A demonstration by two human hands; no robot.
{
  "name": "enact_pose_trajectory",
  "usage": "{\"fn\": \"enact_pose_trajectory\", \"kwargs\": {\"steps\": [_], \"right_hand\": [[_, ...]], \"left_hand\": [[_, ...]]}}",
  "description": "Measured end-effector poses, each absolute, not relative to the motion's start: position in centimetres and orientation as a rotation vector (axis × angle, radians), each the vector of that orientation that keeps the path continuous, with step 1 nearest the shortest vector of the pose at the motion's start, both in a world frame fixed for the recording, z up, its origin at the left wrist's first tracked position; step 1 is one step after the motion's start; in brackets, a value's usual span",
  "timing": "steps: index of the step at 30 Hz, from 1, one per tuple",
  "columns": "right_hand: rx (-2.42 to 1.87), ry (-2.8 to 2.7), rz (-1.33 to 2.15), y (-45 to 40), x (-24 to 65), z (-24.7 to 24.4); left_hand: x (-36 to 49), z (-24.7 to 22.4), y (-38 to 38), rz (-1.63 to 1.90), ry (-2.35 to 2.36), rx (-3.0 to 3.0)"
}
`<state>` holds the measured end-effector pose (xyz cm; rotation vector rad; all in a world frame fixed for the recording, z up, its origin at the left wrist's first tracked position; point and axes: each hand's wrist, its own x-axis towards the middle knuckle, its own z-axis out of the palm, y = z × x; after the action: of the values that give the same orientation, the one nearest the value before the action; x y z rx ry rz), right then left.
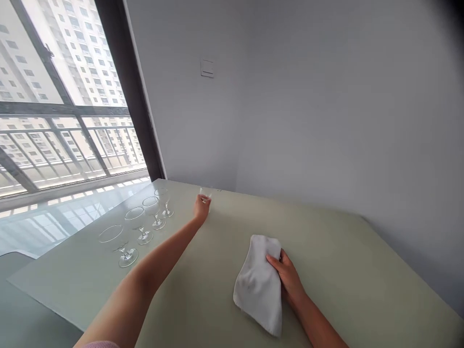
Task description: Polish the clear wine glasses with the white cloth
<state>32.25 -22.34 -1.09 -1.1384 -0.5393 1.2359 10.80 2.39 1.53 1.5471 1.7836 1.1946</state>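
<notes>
Near the table's back edge, my left hand (pixel 202 208) is stretched far out, its fingers closed round a clear glass (pixel 206 192). Only the upper part of that glass shows above the fingers. My right hand (pixel 287 275) grips a white cloth (pixel 258 285) by its right side, thumb on top, and the cloth hangs over the table's middle. Several stemmed glasses stand upright in a row on the left, from the nearest glass (pixel 126 257) to the farthest glass (pixel 167 212).
A pale green table (pixel 326 251) spreads below both hands, with grey walls behind and to the right. On the left is a large window (pixel 72 96). A chair back (pixel 18 270) shows at the lower left.
</notes>
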Motion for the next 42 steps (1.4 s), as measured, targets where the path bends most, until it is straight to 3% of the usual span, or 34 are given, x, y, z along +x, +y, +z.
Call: {"fn": "enact_pose_trajectory", "kwargs": {"steps": [8, 17, 22, 33, 39, 42], "right_hand": [[-1.145, -0.439, 1.015, -24.0, 32.0, 2.2], [-1.403, -0.908, 0.475, -27.1, 28.2, 7.6], [-1.385, -1.246, 0.707, -25.8, 25.5, 6.3], [-1.329, -1.33, 1.085, -26.6, 26.3, 6.6], [-1.309, -1.513, 1.386, -26.8, 28.9, 8.0], [-1.406, -1.561, 1.346, -26.5, 29.3, 6.5]], "left_hand": [[14.7, 0.2, -10.8, 1.008, 1.228, 2.03], [15.0, -1.1, -14.1, 1.008, 1.113, 2.366], [14.2, -0.7, -14.4, 1.098, 1.033, 2.565], [13.7, -0.2, -14.3, 1.154, 0.987, 2.734], [13.6, 0.3, -14.8, 1.074, 0.786, 2.866], [13.8, 0.5, -15.4, 0.922, 0.644, 2.932]]}}
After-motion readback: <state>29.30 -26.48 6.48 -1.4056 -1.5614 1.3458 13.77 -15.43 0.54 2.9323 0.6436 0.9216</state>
